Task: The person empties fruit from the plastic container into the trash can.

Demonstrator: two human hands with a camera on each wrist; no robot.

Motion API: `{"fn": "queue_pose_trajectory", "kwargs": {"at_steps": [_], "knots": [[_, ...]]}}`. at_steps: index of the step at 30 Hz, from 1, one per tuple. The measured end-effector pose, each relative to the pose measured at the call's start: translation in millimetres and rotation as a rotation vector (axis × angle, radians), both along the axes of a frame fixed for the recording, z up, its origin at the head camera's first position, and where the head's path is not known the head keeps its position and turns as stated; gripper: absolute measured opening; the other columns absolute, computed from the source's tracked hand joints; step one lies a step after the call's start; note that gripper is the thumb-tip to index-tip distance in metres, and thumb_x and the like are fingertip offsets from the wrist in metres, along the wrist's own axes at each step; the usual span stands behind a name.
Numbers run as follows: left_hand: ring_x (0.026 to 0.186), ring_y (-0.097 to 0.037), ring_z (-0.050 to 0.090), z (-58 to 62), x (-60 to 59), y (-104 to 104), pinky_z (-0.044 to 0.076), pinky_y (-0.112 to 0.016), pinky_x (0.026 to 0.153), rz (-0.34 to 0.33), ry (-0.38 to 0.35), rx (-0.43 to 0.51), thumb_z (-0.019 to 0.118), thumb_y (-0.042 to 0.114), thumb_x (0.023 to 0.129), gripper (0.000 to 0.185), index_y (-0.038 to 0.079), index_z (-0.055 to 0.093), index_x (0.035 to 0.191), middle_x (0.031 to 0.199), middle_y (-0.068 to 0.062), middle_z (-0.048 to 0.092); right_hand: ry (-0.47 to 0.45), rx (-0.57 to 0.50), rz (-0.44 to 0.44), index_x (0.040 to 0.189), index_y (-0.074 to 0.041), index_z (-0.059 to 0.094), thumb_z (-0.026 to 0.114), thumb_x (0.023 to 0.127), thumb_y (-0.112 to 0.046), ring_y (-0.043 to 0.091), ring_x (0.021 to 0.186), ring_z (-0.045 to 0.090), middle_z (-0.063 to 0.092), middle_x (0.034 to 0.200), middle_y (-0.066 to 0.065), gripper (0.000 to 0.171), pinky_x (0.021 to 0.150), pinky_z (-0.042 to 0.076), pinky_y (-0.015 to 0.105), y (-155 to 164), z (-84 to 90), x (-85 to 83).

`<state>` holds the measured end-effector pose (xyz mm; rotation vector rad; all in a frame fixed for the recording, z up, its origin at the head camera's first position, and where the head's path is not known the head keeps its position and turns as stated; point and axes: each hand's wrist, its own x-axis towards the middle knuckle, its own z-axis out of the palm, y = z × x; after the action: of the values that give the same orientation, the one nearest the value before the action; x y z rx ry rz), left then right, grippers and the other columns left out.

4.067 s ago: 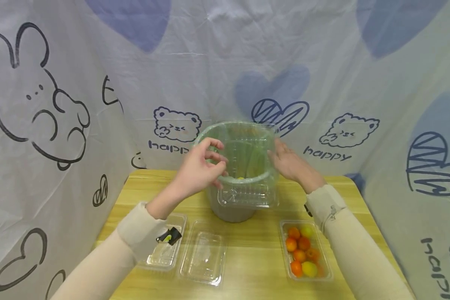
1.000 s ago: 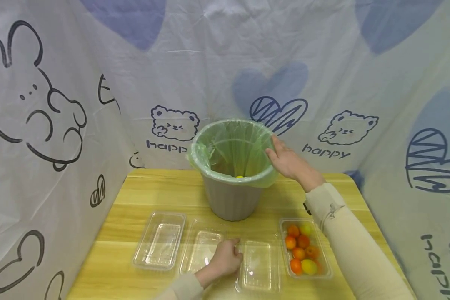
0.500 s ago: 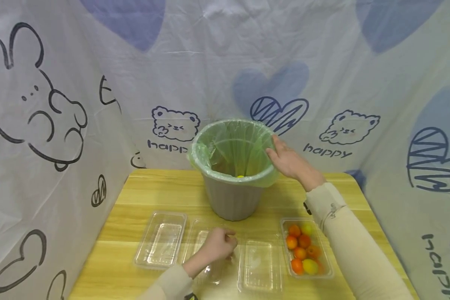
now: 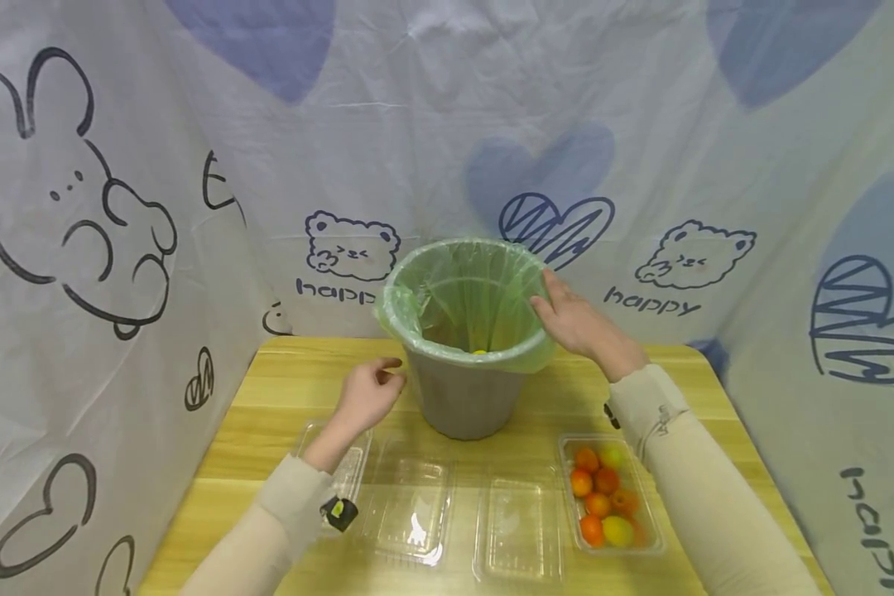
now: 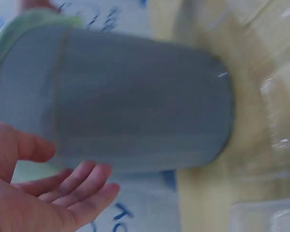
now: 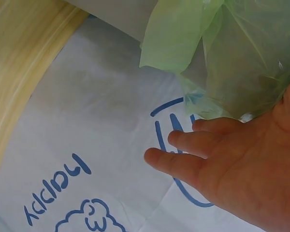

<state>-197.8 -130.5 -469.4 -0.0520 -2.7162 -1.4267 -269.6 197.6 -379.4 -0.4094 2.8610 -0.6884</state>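
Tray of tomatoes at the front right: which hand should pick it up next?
Probably the left hand: it hangs open and free beside the bin, while the right hand rests on the bin's green liner. The tray of tomatoes lies nearer the right sleeve, though.

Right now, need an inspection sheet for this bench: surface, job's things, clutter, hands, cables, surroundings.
Surface: yellow wooden table, bare wood beside the bin.
Job's things: grey bin with green liner, upright at the table's back middle; a small yellow item shows inside.
Clutter: three empty clear trays in a row at the front; a fourth tray on the right holds small orange and yellow-green fruit.
Hands: left hand open, close to the bin's side, holding nothing; right hand open, fingers straight against the liner at the rim.
Cables: nothing seen.
Surroundings: white cloth backdrop printed with bears, hearts and "happy".
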Motion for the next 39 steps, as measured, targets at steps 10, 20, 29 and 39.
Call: {"fn": "queue_pose_trajectory", "kwargs": {"at_steps": [10, 20, 29, 39], "knots": [[0.139, -0.042, 0.056, 55.0, -46.7, -21.2, 0.049, -0.054, 0.118, 0.044, 0.122, 0.101, 0.046, 0.028, 0.11, 0.055, 0.002, 0.041, 0.159, 0.153, -0.027, 0.053, 0.004, -0.056, -0.006, 0.168, -0.01, -0.011, 0.015, 0.111, -0.058, 0.042, 0.164, 0.002, -0.005, 0.177, 0.016, 0.079, 0.136, 0.004, 0.055, 3.1, -2.3, -0.1], [0.138, -0.044, 0.054, 76.3, -75.5, -11.9, 0.047, -0.059, 0.119, -0.087, 0.156, -0.114, 0.051, 0.031, 0.108, 0.064, 0.005, 0.034, 0.164, 0.155, -0.024, 0.053, 0.006, -0.15, -0.024, 0.169, -0.012, -0.01, 0.017, 0.11, -0.061, 0.044, 0.163, 0.004, -0.004, 0.177, 0.017, 0.08, 0.135, 0.005, 0.056, 6.9, -6.0, 1.0], [0.155, -0.044, 0.035, 80.1, -76.9, -7.3, 0.032, -0.058, 0.129, -0.154, 0.177, -0.228, 0.047, 0.03, 0.11, 0.066, -0.003, 0.026, 0.164, 0.168, -0.027, 0.032, 0.069, -0.24, -0.097, 0.169, -0.01, 0.016, 0.022, 0.114, -0.051, 0.047, 0.161, 0.018, 0.017, 0.175, 0.02, 0.069, 0.134, 0.015, 0.06, 19.4, -7.9, 8.1], [0.162, -0.046, 0.016, 84.5, -81.6, -5.9, 0.012, -0.058, 0.135, -0.219, 0.1, -0.408, 0.04, 0.031, 0.111, 0.068, -0.006, 0.018, 0.164, 0.173, -0.026, 0.018, 0.106, -0.233, -0.183, 0.159, 0.005, 0.038, 0.031, 0.114, -0.043, 0.052, 0.15, 0.038, 0.041, 0.162, 0.032, 0.066, 0.125, 0.034, 0.065, 61.0, -45.6, 32.8]]}}
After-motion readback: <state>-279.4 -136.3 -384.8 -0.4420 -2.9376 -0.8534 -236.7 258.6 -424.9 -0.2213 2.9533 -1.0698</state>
